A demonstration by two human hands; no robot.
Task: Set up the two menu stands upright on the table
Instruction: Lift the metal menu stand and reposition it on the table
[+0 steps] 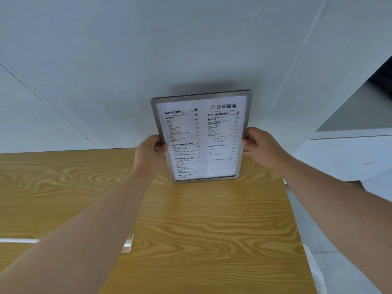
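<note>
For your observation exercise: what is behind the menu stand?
Around the menu stand a plain grey wall shows. The wall directly behind, and any rear support, is covered.

menu stand [201, 136] upright, both hands gripping

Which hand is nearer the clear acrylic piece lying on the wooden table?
Left. The left hand grips the framed menu stand above the clear acrylic piece; the right hand grips its opposite edge, farther away.

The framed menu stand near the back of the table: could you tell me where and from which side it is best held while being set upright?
Grip the menu stand by its two long side edges at mid-height, one hand from each side, as the left hand and right hand do. It is a tall, thin flat panel, so opposed side grips probably steady it best.
</note>
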